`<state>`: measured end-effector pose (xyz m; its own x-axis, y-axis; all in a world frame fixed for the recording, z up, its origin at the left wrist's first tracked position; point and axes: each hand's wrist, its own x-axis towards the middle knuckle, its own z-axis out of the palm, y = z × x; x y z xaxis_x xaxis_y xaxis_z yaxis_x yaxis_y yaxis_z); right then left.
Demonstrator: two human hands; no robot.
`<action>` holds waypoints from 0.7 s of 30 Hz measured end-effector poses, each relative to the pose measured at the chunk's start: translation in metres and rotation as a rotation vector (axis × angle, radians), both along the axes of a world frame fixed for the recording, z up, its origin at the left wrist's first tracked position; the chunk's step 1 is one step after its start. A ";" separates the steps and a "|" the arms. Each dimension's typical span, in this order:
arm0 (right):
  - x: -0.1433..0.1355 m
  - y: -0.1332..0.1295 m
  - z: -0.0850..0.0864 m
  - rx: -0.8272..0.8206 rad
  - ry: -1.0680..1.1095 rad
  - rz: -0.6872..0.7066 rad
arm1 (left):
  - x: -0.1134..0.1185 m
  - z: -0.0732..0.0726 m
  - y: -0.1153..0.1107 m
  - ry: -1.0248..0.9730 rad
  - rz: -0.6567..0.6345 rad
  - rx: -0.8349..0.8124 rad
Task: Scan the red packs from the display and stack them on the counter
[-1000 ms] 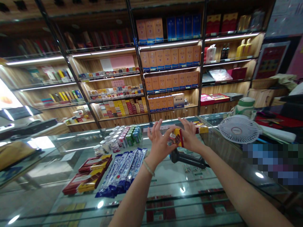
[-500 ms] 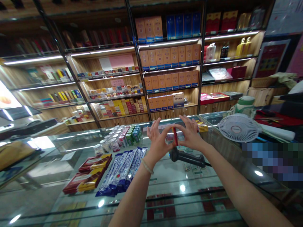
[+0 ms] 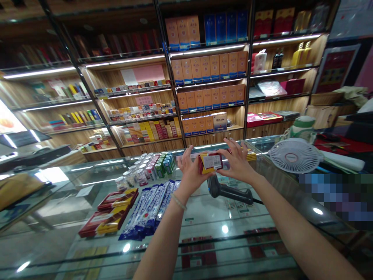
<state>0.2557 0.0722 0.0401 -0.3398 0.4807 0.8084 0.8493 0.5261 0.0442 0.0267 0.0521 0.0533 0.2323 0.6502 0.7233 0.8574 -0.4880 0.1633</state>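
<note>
Two bare hands are in my head view, and both have a grip on one small red-and-yellow packet point(image 3: 210, 162), held up above the desk point(image 3: 204, 212). I see the left hand point(image 3: 190, 171) closed on its left end, though the packet hides part of that grip. The right hand point(image 3: 238, 164) pinches the right end between thumb and finger, its other fingers spread upward. A pale label with a barcode faces me; its print is too small to read.

Just below the packet in my view lies a dark handheld scanner point(image 3: 230, 193), its cable passing out of sight behind the right forearm. Towards the desk's left side I have red-and-yellow packs point(image 3: 109, 217), with blue-and-white packets point(image 3: 148, 210) beside them, partly covered by the left wrist and forearm. Small tubs point(image 3: 145, 169) stand in rows nearer the far edge. Some yellow packs point(image 3: 251, 155) near that edge are half hidden behind the right hand.

A white fan point(image 3: 294, 156) is towards the right. Beyond the far edge, I cannot make out the goods on the dark upper-left shelves point(image 3: 116, 56). The desk's near edge is cut off, and a patch at right is pixelated.
</note>
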 end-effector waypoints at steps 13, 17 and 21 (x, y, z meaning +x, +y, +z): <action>-0.003 -0.004 0.003 0.065 -0.077 -0.055 | -0.005 -0.001 -0.002 0.166 0.219 0.157; -0.005 -0.005 0.002 0.106 -0.080 -0.045 | -0.003 0.000 -0.005 0.247 0.187 0.187; -0.006 -0.005 0.002 0.134 -0.087 -0.032 | -0.003 0.001 -0.005 0.257 0.168 0.171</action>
